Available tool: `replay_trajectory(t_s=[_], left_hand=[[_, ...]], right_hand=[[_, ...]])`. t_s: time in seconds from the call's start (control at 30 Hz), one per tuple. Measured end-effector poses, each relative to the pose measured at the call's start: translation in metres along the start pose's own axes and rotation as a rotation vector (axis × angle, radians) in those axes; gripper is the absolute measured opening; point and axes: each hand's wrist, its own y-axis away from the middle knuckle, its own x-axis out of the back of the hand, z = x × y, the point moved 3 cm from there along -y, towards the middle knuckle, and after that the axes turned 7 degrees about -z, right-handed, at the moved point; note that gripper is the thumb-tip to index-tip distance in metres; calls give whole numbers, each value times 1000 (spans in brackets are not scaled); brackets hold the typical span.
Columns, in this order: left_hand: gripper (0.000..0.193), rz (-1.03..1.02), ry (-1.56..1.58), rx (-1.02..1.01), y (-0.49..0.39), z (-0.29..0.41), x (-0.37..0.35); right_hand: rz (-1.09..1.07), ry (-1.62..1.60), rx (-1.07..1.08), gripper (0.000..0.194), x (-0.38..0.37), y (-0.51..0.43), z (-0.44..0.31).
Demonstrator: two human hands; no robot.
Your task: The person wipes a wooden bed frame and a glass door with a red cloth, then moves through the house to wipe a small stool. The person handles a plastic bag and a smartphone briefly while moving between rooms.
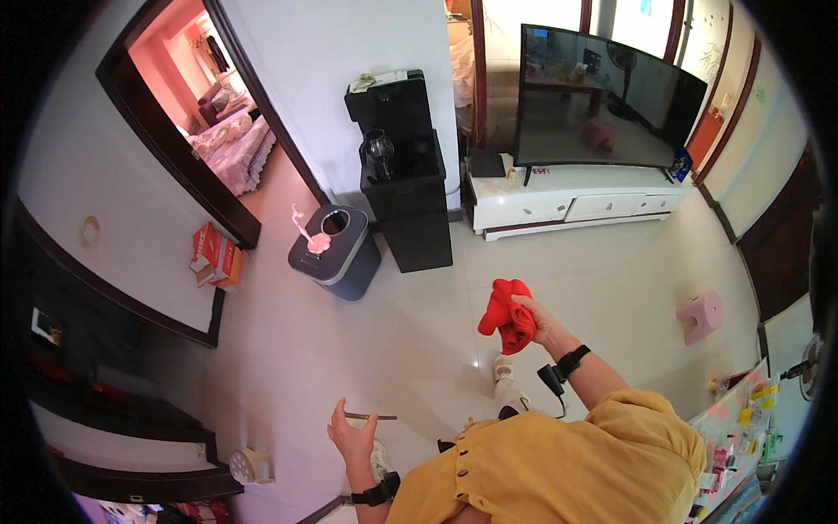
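A bunched red cloth (508, 316) is gripped in my right hand (541, 321), which reaches forward above the tiled floor. My left hand (353, 433) is lower, at the left of my body. A thin dark stick-like object (387, 417) spans the space between its fingers and thumb, with one end jutting past the thumb. What the stick is exactly cannot be made out. Each wrist wears a black strap, and a small black device (550, 378) hangs by the right one.
Ahead stand a grey bin (350, 265), a black water dispenser (412, 223) and a white TV cabinet (510, 203) bearing a television (609, 105). A pink stool (702, 316) is on the right, a small beige stool (251, 466) on the left. Red cartons (216, 255) sit beside the doorway.
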Motion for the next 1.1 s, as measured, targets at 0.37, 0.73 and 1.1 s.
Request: replay_trajectory(t_s=[0.37,0.73,1.1], left_hand=[[81,64,-53,-36,-156,166,-69],[83,93,-6,-168,-312,287,-104],[82,177,10,-208,-483,351,-87]], right_hand=[[-109,362,306,52,8,-106,-250],[-273,511,778,55,-130,-274,-492],[37,773,1138,38,-205,-412,-715]])
